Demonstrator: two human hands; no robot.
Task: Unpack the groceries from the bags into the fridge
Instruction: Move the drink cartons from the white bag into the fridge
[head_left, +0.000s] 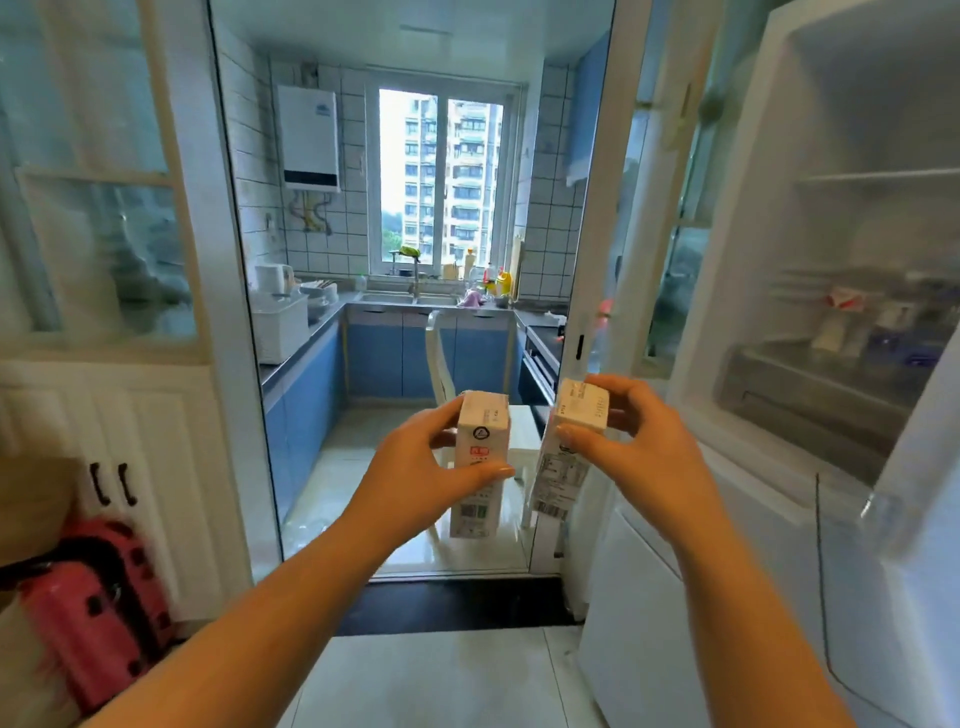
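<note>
I hold two white cartons upright in front of me, side by side and a little apart. My left hand (415, 467) grips the left carton (480, 462), which has a red label and a barcode. My right hand (644, 436) grips the right carton (566, 447) near its top; that one is tilted slightly and shows printed text. The open fridge (831, 260) stands at the right, with shelves (878, 176) and a few blurred packages (852, 317) inside. No grocery bag is in view.
A doorway ahead opens onto a narrow kitchen with blue cabinets (311, 395), a sink (410, 299) and a window. A white chair (441, 364) stands just behind the cartons. White cupboards (130, 441) and a red bag (98, 613) are at the left.
</note>
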